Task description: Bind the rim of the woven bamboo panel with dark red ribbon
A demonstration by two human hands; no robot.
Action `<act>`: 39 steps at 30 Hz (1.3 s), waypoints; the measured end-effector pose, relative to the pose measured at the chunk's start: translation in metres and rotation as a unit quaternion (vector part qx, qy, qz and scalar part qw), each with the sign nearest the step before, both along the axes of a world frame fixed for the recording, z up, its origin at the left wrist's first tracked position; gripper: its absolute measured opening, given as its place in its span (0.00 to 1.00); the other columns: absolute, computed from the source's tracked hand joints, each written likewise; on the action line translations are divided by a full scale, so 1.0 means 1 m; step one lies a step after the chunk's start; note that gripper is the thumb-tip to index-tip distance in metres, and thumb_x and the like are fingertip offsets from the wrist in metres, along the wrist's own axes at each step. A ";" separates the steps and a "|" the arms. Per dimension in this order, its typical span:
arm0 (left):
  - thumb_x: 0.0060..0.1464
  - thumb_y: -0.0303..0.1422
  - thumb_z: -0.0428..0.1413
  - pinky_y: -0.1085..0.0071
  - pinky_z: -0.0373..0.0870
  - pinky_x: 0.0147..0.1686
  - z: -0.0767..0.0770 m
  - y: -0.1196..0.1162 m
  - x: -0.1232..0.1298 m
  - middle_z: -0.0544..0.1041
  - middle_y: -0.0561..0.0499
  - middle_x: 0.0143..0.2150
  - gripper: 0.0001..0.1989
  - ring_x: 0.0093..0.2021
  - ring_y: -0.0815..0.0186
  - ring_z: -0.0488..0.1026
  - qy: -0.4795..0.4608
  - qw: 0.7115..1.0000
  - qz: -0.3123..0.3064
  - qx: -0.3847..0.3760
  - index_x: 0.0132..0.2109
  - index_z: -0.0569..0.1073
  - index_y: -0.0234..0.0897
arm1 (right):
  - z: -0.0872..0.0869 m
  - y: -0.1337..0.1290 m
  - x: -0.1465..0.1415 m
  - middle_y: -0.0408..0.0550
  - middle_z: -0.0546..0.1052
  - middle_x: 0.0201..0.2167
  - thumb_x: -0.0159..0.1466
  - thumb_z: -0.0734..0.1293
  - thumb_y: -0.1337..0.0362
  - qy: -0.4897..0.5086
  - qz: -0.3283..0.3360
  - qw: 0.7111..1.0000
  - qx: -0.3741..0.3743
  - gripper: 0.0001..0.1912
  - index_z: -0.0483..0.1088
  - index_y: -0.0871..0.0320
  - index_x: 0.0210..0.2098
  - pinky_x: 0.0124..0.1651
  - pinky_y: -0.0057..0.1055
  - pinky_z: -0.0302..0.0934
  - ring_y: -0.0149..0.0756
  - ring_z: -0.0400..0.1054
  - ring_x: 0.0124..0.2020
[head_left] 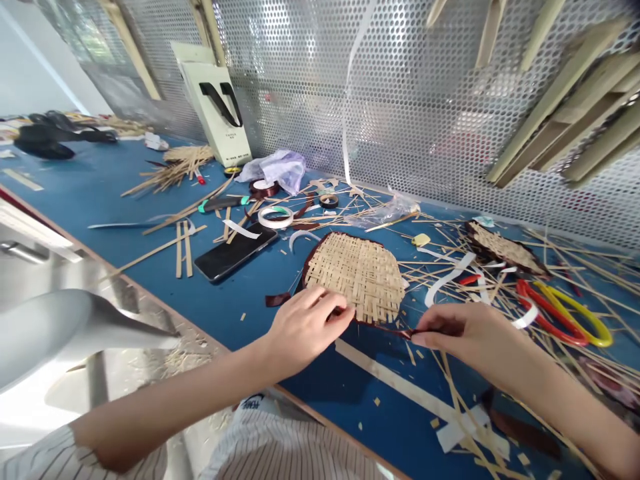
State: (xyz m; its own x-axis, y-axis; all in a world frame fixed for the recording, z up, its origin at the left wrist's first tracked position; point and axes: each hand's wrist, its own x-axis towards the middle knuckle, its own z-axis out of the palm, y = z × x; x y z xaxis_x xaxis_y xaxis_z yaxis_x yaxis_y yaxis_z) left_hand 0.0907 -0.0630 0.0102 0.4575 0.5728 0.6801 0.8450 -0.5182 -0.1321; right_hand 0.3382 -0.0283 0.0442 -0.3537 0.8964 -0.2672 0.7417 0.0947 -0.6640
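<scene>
A round mat woven from pale bamboo strips (357,273) lies in front of me, with dark brown ribbon along part of its rim. My left hand (313,327) is closed on the mat's near left edge, thumb and fingers pinched together. A dark brown ribbon (395,331) runs from that near edge to the right. Its far stretch is pinched between the thumb and fingers of my right hand (447,327). A short ribbon end (277,300) sticks out at the mat's left.
Left of the mat lie a black phone (235,252), a white tape roll (275,217) and a green-black cutter (223,203). Red and yellow scissors (555,313), loose bamboo strips and another woven piece (505,247) lie right. A white paper bag (213,107) stands behind.
</scene>
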 end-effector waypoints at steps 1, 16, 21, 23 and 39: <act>0.56 0.25 0.53 0.74 0.66 0.29 0.000 -0.003 -0.002 0.77 0.58 0.30 0.08 0.27 0.71 0.70 -0.016 1.000 0.018 -0.006 0.34 0.75 0.41 | -0.001 -0.001 -0.003 0.41 0.73 0.23 0.54 0.67 0.55 0.011 0.000 1.000 -0.010 0.10 0.73 0.55 0.26 0.29 0.24 0.56 0.31 0.67 0.26; 0.55 0.22 0.51 0.68 0.73 0.48 -0.011 -0.027 -0.017 0.74 0.41 0.50 0.15 0.50 0.62 0.72 -0.198 0.964 -0.038 -0.173 0.49 0.70 0.33 | -0.037 -0.007 -0.028 0.42 0.74 0.26 0.53 0.72 0.57 0.186 -0.061 0.980 0.048 0.25 0.71 0.53 0.50 0.24 0.24 0.64 0.32 0.68 0.23; 0.51 0.31 0.59 0.64 0.75 0.45 -0.014 -0.025 -0.009 0.75 0.44 0.47 0.11 0.45 0.61 0.75 -0.314 0.929 0.019 -0.193 0.43 0.75 0.36 | -0.044 -0.008 -0.034 0.45 0.76 0.34 0.55 0.71 0.57 0.194 -0.058 0.970 0.133 0.10 0.78 0.54 0.35 0.39 0.29 0.68 0.39 0.72 0.35; 0.50 0.30 0.60 0.64 0.76 0.43 -0.016 -0.024 -0.006 0.77 0.46 0.45 0.08 0.43 0.62 0.76 -0.374 0.904 0.040 -0.203 0.40 0.76 0.37 | -0.046 -0.008 -0.036 0.44 0.77 0.34 0.55 0.70 0.56 0.192 -0.056 0.970 0.140 0.09 0.77 0.53 0.32 0.39 0.29 0.68 0.38 0.72 0.36; 0.44 0.25 0.59 0.75 0.74 0.30 -0.015 -0.019 0.000 0.68 0.53 0.33 0.07 0.33 0.70 0.70 -0.640 0.714 0.034 -0.284 0.29 0.67 0.37 | -0.058 -0.012 -0.054 0.45 0.77 0.37 0.60 0.67 0.64 0.157 -0.034 0.927 0.340 0.09 0.76 0.57 0.39 0.40 0.32 0.70 0.39 0.73 0.36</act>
State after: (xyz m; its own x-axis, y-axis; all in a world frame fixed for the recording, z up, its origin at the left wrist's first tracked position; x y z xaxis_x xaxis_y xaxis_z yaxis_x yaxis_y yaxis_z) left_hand 0.0906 -0.0816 -0.0045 -0.3710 0.9136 0.1662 0.1116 -0.1338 0.9847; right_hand 0.2846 -0.0401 -0.0137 -0.2545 0.8429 0.4741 0.5416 0.5304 -0.6522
